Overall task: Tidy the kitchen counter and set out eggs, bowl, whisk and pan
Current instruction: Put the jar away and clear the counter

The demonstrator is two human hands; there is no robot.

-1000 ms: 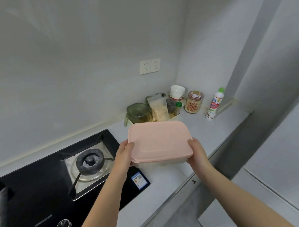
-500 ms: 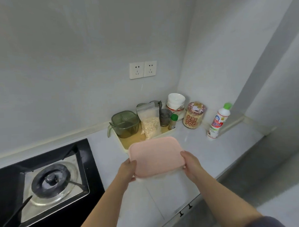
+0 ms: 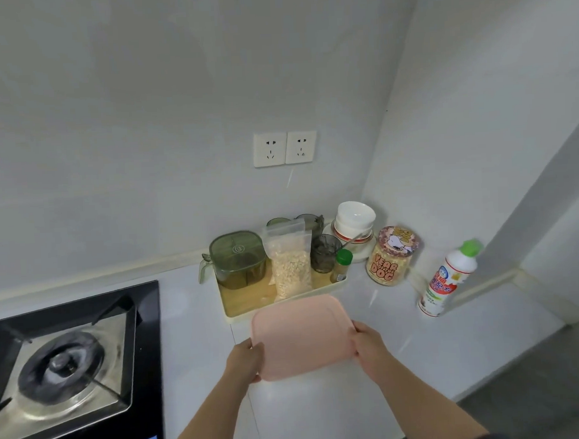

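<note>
Jar (image 3: 391, 256): clear, printed "YEAR" and "DOG" in orange block letters, a cartoon dog on the lid; stands just right of the tray (image 3: 232, 313).
White bottle (image 3: 446, 279): green cap, red and blue label whose writing is too small to read; well to the right of the tray, near the side wall.
Hob (image 3: 65, 362): black glass with one gas burner, left of the tray; a blue and white sticker at its front edge cannot be read.
Green canister (image 3: 238, 258): tinted, round mark on the lid that cannot be read; back left on the tray.
Bag of oats (image 3: 290, 265): clear zip bag, upright, middle of the tray.
Dark glass cup (image 3: 324, 257): on the tray, right of the bag.
Spice bottle (image 3: 341, 266): small, green cap, at the tray's right end.
White bowl (image 3: 354, 218): stacked on dishes behind the tray's right end, in the corner.
Pink-lidded container (image 3: 303, 335): just in front of the tray, its far edge overlapping the tray's front rim; only the lid shows, so whether it rests on the counter (image 3: 323, 410) cannot be told.
Left hand (image 3: 246, 359): fingers curled round the lid's left edge.
Right hand (image 3: 370, 347): fingers curled round the lid's right edge.
Sockets (image 3: 285, 148): a white pair on the wall above the tray.
Surface: white glossy counter, pale grey walls meeting in a corner behind the tray.
</note>
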